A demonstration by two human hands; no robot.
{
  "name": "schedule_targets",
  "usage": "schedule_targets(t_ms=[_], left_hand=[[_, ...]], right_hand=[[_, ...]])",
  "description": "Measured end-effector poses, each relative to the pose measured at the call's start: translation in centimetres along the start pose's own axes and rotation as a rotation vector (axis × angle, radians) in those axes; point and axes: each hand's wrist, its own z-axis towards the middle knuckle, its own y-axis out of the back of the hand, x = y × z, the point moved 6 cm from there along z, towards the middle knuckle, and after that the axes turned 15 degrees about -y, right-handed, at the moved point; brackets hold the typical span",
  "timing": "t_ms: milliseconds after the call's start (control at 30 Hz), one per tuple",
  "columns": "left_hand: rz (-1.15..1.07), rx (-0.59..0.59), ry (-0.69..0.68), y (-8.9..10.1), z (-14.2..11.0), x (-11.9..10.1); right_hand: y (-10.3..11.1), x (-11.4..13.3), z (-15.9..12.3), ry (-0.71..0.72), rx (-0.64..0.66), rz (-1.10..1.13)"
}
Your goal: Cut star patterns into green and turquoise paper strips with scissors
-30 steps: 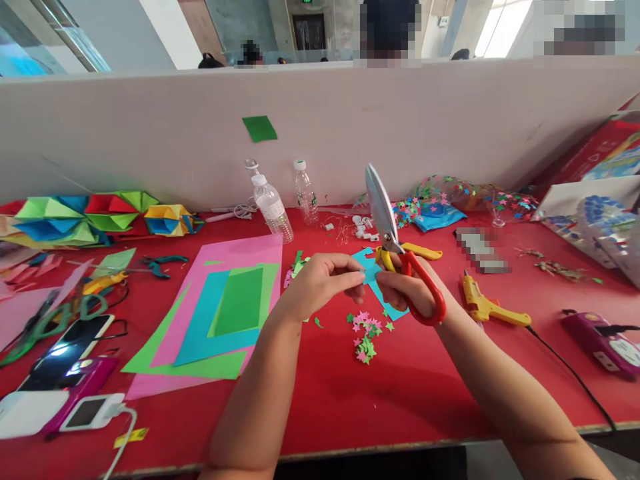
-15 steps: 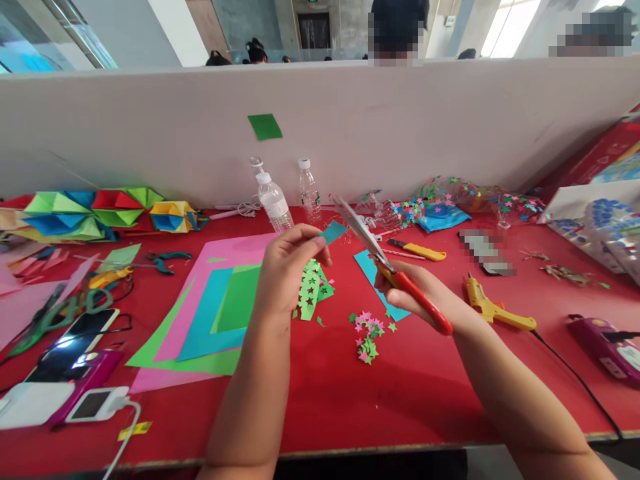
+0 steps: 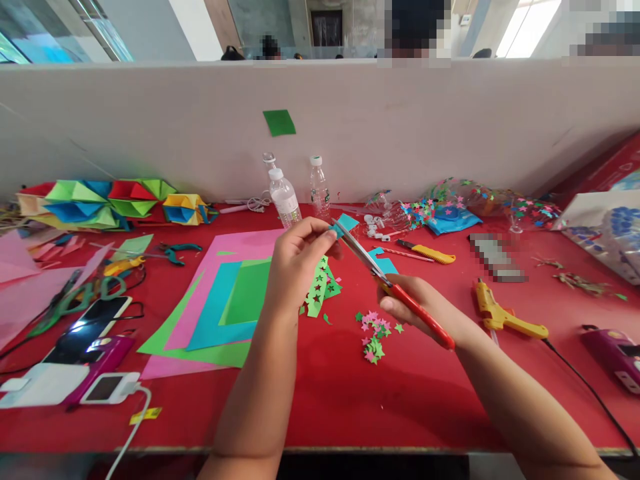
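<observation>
Pinched in my left hand [image 3: 305,257] is a small piece of blue paper [image 3: 348,222]. My right hand [image 3: 417,303] is wrapped round the red handles of a pair of scissors [image 3: 361,252], whose blades point up and left and lie against the blue paper. Below the scissors, partly behind my right hand, a larger blue sheet [image 3: 386,265] rests on the red table. A green strip with star-shaped holes [image 3: 318,288] lies just right of my left wrist. Between my forearms sits a small heap of pink and green paper stars [image 3: 374,337].
Stacked coloured sheets [image 3: 205,313] lie left of my left arm. Plastic bottles [image 3: 286,200] stand by the partition [image 3: 200,133]. A yellow utility knife [image 3: 433,253] and a yellow glue gun [image 3: 505,317] with its cord are on the right; a phone [image 3: 90,330] and power strip [image 3: 103,363] on the left.
My left hand has drawn a small blue piece up and away from the larger blue sheet, which stays on the table. The scissors have swung left, and their blades now meet the small piece.
</observation>
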Motion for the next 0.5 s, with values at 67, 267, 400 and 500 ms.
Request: schedule_targets(t_ms=[67,267,400,500], left_hand=[[0.001,0.031,-0.008,-0.09,-0.03,-0.09],[0.022,0.069,-0.009,0.14,-0.14,-0.13],[0.03,0.095,-0.011,0.13,-0.24,-0.22],[0.036,0.102,-0.007,0.19,-0.31,-0.26]], right_hand=[[-0.02,0.24,-0.18,-0.008,0.03,0.044],[0.08,0.36,-0.43,-0.009,0.05,0.085],[-0.01,0.17,-0.33,-0.011,0.055,0.082],[-0.08,0.25,-0.3,-0.01,0.053,0.078]])
